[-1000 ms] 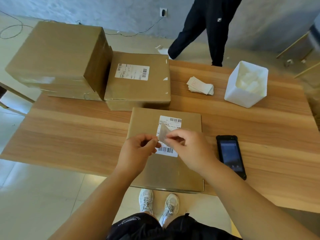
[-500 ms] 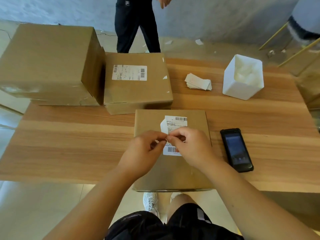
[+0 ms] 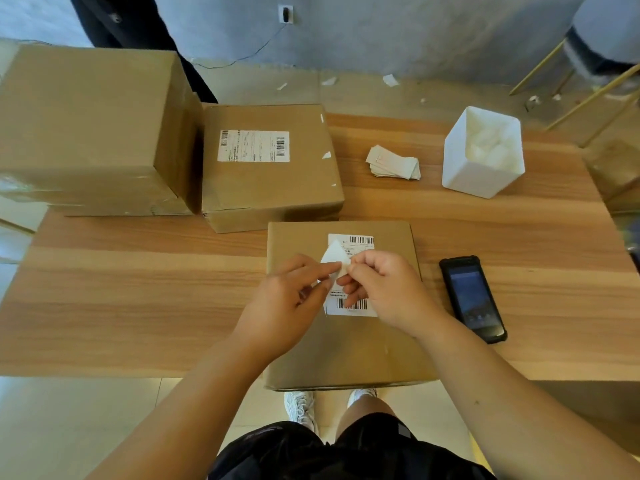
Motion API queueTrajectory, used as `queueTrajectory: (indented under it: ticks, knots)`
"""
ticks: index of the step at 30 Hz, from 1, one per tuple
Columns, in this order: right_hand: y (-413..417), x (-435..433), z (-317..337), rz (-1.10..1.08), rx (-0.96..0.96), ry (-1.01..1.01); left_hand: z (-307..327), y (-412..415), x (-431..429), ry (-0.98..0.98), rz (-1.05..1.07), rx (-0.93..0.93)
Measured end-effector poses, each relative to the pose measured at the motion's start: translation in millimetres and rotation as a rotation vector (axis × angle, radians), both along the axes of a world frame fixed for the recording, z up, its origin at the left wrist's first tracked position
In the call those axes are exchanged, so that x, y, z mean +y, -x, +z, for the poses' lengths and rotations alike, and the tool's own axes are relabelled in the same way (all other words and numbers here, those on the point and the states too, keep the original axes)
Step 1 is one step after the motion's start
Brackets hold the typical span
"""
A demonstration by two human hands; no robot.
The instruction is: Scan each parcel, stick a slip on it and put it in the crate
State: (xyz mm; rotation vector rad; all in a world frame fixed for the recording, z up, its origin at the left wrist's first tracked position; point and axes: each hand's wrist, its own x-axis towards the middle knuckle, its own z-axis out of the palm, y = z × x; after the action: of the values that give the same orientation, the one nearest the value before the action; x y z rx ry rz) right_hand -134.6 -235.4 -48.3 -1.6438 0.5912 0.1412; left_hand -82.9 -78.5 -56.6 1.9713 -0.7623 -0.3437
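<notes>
Slip point(image 3: 333, 255), small and white, is held just above the parcel point(image 3: 343, 344), pinched from both sides. The left hand point(image 3: 287, 306) has it between thumb and forefinger, and the right hand point(image 3: 384, 289) curls its fingertips onto the other side, I'd guess to peel the backing before sticking. It hangs right over the parcel's shipping label point(image 3: 362, 241), so it hasn't far to go. The parcel lies flat at the near edge of the table point(image 3: 138, 306), with the handheld scanner point(image 3: 472, 301) just beside it on the right. Spare slips point(image 3: 393, 164) and a white tub point(image 3: 483, 174) sit farther back.
</notes>
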Motion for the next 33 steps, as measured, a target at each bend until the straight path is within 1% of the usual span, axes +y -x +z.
queueTrajectory:
  ticks: [13,18,28,33]
  knots:
    - [-3.8,-3.6,6.1,0.067,-0.039,-0.114,-1.9,-4.0,-5.7,0.051,0.019,-0.065]
    - [-4.5,-3.5,9.3,0.027,-0.069,-0.175,-2.9,-5.0,-4.0,0.072,0.044,-0.08]
    - [-4.6,-4.8,11.4,0.027,-0.097,-0.09,-1.1,-3.1,-0.2,-0.046,-0.017,-0.225]
    - [-2.1,-7.6,15.0,0.031,-0.124,-0.167,-1.8,-1.4,0.3,0.005,-0.002,-0.142]
